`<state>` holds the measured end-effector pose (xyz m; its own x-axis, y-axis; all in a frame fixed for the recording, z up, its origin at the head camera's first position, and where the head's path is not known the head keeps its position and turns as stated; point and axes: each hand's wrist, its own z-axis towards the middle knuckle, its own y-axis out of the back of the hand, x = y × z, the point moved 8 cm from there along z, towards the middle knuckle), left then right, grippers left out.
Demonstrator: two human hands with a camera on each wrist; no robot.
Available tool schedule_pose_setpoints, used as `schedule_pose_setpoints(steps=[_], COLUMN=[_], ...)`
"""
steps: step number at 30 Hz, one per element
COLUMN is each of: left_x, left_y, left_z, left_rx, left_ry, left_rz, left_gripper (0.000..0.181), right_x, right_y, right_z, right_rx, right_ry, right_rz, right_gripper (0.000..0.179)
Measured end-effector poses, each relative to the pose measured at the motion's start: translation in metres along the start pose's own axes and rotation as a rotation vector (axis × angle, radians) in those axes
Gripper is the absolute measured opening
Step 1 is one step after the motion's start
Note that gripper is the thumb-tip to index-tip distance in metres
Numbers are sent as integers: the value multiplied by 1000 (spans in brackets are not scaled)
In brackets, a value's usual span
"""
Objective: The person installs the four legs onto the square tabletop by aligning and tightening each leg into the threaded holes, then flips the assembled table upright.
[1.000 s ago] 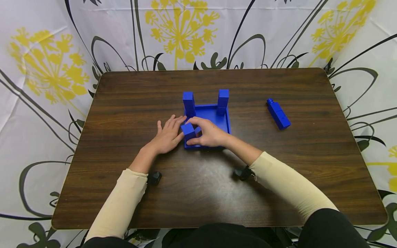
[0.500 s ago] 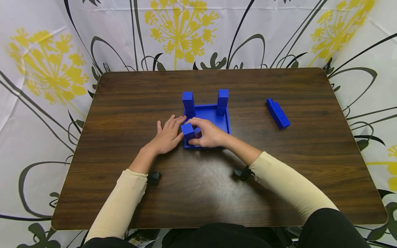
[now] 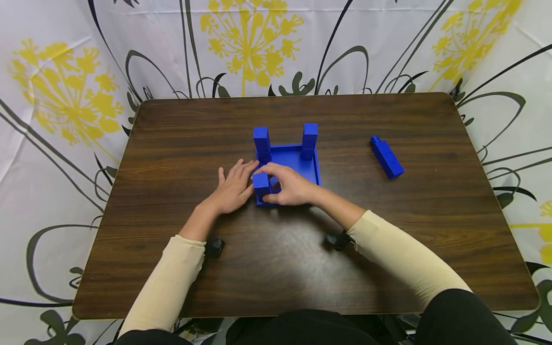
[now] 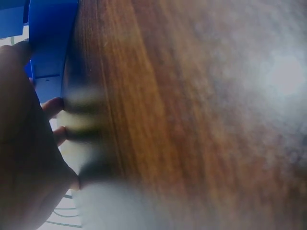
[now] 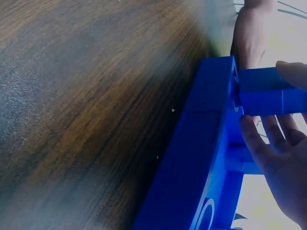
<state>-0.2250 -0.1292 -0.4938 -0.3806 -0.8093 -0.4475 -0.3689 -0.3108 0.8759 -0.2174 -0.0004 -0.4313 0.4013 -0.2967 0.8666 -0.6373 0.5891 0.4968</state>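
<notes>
A blue square toy tabletop (image 3: 297, 167) with a raised rim lies underside up at mid-table. Blue legs stand at its two far corners, a left one (image 3: 262, 141) and a right one (image 3: 309, 139). My right hand (image 3: 292, 186) grips a third blue leg (image 3: 261, 181) between thumb and fingers, upright over the near left corner. In the right wrist view that leg (image 5: 261, 103) meets the corner, though how deep it sits I cannot tell. My left hand (image 3: 233, 189) rests flat on the table, fingers extended, fingertips against the tabletop's left side. A round socket (image 5: 206, 215) shows at another corner.
One more blue leg (image 3: 387, 159) with a round threaded-looking end lies on its side at the right of the brown wooden table (image 3: 172, 129). Behind the table hangs a flower-patterned cloth (image 3: 164, 28).
The leg in my right hand has turned from slightly skewed to square with the tabletop, and stands straighter. My left hand stays where it was.
</notes>
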Motion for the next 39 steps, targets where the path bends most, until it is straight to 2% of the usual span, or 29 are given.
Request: schedule_pose_setpoints(steps=[5,9,14,21,24,32,39], left_x=[0,0,1,0,-1,0,-1], left_y=[0,0,0,0,0,0,1], left_z=[0,0,0,0,0,0,0], left_rx=[-4,-9,-12,-7,-9,-10,-14], left_ry=[0,2,3,-5,-9,-8,-2], left_rz=[-7,-4,6,5,4,0,4], left_gripper=[60,60,59,62,62,63,63], right_x=[-1,-1,-1,-1,0,4,4], right_y=[-1,-2,-2,2,2,1,1], right_z=[-1,0,0,-2,-2,-2,-1], right_rx=[75,99,94,51,48,121,147], right_ry=[-8,-11,-1,-9,-6,-3,3], right_rz=[56,83,103,5,-1,58,102], right_gripper=[62,58,52,50,50,66,58])
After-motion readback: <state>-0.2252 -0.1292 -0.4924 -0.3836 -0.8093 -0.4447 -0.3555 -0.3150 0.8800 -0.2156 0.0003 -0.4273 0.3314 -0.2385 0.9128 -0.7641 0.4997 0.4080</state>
